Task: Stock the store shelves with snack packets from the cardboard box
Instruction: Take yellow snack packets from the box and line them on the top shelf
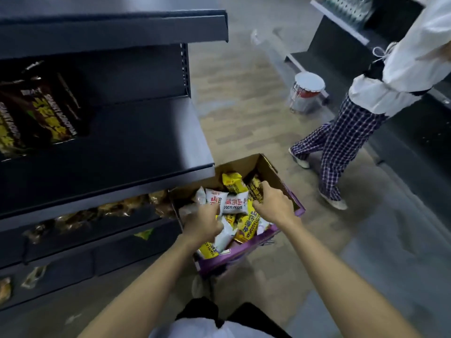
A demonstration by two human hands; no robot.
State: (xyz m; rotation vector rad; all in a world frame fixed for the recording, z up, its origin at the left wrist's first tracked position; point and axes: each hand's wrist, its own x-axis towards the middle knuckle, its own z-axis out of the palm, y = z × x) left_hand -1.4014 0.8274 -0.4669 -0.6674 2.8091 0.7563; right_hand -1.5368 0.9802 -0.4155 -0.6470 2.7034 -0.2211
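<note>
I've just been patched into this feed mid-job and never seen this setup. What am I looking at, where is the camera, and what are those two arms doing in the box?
There is no machine here: it is a single wide-angle camera worn on a person's head, looking down at their own bare arms. Both hands are inside an open brown cardboard box with purple sides, which sits low beside dark metal store shelves. The box holds a jumble of yellow and white snack packets. The right hand has closed its grip on a dark packet with yellow print. The left hand is curled among the white packets; whether it has hold of one is unclear. Similar dark and yellow packets already lie on the middle shelf. A second person in checked trousers stands in the aisle.
</note>
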